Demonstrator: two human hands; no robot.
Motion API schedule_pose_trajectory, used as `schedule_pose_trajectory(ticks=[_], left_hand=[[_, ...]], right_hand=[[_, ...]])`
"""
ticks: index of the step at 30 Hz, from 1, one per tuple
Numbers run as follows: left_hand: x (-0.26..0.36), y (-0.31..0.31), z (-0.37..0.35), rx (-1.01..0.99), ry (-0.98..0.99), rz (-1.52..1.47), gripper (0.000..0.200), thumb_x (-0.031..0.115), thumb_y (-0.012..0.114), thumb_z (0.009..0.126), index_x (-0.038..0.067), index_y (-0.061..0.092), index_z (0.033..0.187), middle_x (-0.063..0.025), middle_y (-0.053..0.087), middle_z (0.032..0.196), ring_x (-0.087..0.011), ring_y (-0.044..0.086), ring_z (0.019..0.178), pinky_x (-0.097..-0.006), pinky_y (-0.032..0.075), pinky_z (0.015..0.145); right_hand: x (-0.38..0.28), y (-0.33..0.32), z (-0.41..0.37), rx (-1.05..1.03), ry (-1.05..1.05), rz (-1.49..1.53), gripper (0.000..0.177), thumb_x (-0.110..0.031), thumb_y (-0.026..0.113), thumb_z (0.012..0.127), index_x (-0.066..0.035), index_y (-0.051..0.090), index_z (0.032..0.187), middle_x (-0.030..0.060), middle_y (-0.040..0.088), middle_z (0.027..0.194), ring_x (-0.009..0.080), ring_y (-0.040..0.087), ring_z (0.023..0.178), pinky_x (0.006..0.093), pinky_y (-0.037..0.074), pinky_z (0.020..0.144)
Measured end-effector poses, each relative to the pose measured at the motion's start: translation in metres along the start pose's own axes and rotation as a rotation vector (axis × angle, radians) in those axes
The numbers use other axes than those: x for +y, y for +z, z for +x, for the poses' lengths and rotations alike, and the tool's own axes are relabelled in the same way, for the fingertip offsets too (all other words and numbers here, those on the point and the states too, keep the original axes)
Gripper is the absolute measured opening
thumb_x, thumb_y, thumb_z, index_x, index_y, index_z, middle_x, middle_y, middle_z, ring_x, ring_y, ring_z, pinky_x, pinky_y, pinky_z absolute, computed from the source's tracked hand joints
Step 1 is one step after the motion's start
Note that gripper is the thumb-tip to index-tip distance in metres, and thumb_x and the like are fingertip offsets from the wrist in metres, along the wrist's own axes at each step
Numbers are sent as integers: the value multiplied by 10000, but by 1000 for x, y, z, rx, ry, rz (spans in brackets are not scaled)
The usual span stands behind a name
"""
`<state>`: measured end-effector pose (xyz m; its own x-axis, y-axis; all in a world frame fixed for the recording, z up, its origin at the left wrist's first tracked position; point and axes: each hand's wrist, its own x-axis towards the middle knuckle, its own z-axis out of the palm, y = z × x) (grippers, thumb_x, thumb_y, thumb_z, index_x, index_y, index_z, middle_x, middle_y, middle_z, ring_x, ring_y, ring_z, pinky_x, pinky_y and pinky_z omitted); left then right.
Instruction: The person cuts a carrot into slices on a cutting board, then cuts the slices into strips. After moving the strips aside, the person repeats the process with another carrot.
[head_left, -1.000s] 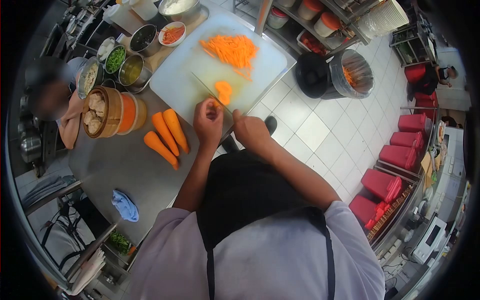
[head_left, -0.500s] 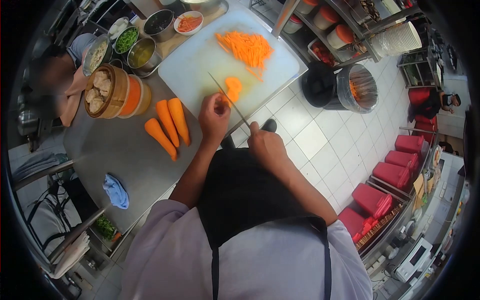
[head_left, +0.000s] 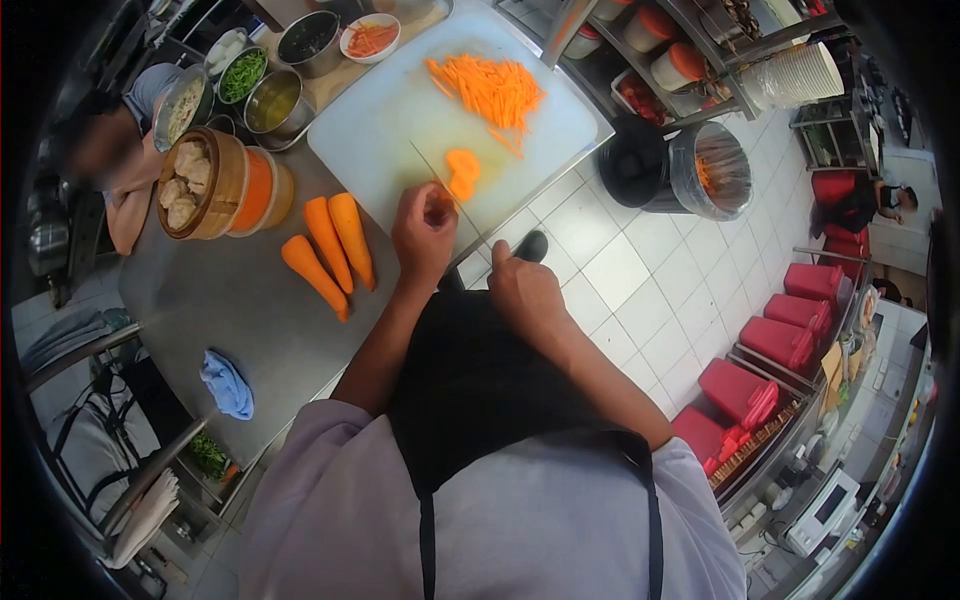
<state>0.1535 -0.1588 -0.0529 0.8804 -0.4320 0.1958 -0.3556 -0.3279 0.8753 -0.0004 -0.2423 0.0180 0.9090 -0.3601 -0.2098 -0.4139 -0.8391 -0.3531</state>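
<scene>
My right hand (head_left: 524, 286) is closed round the handle of a kitchen knife (head_left: 433, 166). Its blade, seen almost edge-on, slants over the near part of the white cutting board (head_left: 380, 125). Beside the blade my left hand (head_left: 425, 226) is curled, fingertips bent in at a carrot piece that they mostly hide. Just beyond the knife lie a few carrot slices (head_left: 461, 172), overlapping. A heap of carrot strips (head_left: 493, 88) is spread at the far side of the board. Several whole peeled carrots (head_left: 328, 245) rest on the steel counter left of my left hand.
Left of the board stand a bamboo steamer (head_left: 205, 185) with dumplings, a bowl of chopped greens (head_left: 242, 76) and a white bowl (head_left: 370, 40) of shreds. A blue cloth (head_left: 227, 385) lies on the counter. A lined bin (head_left: 712, 172) stands right; another person (head_left: 130, 205) is at left.
The knife blade has tilted from a visible face to nearly edge-on, and my right hand has shifted slightly left. The whole view has shifted a little; the carrot slices stay on the board.
</scene>
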Motion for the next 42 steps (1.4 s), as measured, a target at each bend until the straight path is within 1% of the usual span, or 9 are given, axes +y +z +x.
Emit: schedule_pose_trajectory(ticks=[4,10,15,19,22,25,28,34,42], left_hand=[[0,-2,1,-12,8,11,284,21,758,860,53,660,1125,-45,664,991,-157,663,771,-301,550,634],[1,-4,1,-22,3,22,315,27,766,850,50,660,1145,-53,667,1001,-173,659,778,-304,554,635],[1,-4,2,-31,-2,18,319,25,764,856,53,658,1155,-60,670,1018,-177,665,778,-300,559,644],[3,-3,2,-39,-63,-36,287,25,744,885,52,657,1157,-64,670,1024,-167,675,777,-298,563,652],[5,-1,0,-39,-61,-33,265,31,734,901,51,657,1154,-64,670,1024,-161,680,777,-300,565,656],[3,-2,-2,-33,-61,-38,253,40,731,907,49,658,1149,-64,671,1025,-161,682,784,-301,564,660],[1,-2,-3,-28,-55,-20,247,46,729,910,46,659,1147,-63,671,1026,-161,683,797,-301,562,664],[-5,-1,-3,4,-21,-2,245,52,734,905,47,663,1140,-61,675,1021,-163,682,827,-297,551,664],[1,-2,-3,8,-19,14,253,57,746,897,68,665,1137,-46,675,1015,-171,673,817,-306,550,682]], right_hand=[[-2,-2,6,-7,-13,-63,100,-34,575,882,1,525,961,170,689,674,324,726,611,409,568,539],[-6,0,14,-26,9,-65,95,-35,581,888,-8,524,958,160,697,683,326,738,632,407,582,556],[-1,17,31,21,-12,-31,96,-46,589,886,-17,521,948,173,708,700,330,744,647,412,587,561],[-2,18,42,12,-3,-73,103,-54,591,885,-12,526,952,183,709,699,336,748,671,423,592,586],[4,15,42,33,-12,-8,117,-67,590,890,1,527,961,200,693,679,365,731,663,461,579,595],[14,6,40,96,-51,137,141,-77,592,890,14,523,972,223,675,665,402,703,641,507,555,594],[13,-3,36,91,-65,149,157,-83,594,889,22,517,977,235,667,665,422,684,629,526,540,589],[5,-12,17,114,-55,172,162,-74,598,875,23,513,975,230,668,662,416,693,631,515,549,590],[5,-11,-3,7,-18,80,154,-66,595,874,20,513,972,218,675,666,397,705,633,497,556,577]])
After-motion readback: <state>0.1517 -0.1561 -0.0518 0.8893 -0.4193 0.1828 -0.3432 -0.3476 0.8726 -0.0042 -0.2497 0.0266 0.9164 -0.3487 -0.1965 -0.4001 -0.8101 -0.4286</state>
